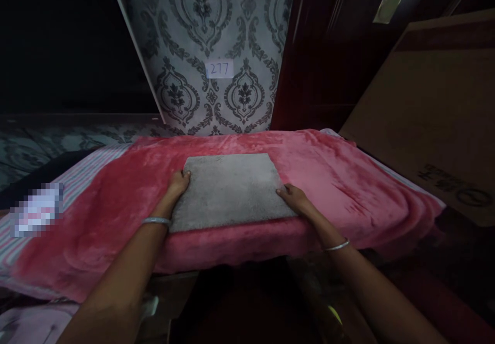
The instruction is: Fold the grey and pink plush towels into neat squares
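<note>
A grey rectangular mat (232, 192) with a short, fuzzy surface lies flat on a pink plush blanket (328, 179). My left hand (180, 182) holds the mat's left edge near the far corner, thumb on top. On the opposite side, my right hand (294, 198) pinches the right edge, about midway along it. The fingers beneath the mat are hidden at both edges. A bracelet circles each of my wrists.
Behind the blanket stands a patterned wall with a paper label (220, 68) reading 277. A large cardboard box (433, 101) leans in from the right. At left are a dark screen (69, 45) and a striped cloth (93, 163) under the blanket.
</note>
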Motion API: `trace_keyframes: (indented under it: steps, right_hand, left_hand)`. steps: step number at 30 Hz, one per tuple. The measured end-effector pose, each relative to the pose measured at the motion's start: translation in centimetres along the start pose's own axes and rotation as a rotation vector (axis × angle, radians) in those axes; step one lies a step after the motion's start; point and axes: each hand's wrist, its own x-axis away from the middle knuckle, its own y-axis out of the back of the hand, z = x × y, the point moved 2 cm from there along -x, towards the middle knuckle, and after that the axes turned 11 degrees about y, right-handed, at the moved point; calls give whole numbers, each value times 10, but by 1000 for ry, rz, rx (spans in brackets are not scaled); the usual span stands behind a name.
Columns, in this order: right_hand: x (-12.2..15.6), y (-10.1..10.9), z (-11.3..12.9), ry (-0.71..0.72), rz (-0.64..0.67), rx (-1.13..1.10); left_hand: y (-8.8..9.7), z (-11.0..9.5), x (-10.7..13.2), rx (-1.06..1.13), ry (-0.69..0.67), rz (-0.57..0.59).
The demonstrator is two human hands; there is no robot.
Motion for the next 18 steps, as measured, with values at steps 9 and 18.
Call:
trace_keyframes:
  steps: [9,18]
  right_hand:
    - [-30,6,14,-114,40,-283]
    - [-48,26,50,15,75,-322]
  left_hand:
    - [17,-2,9,253,98,210]
    - [34,-21,23,498,133,363]
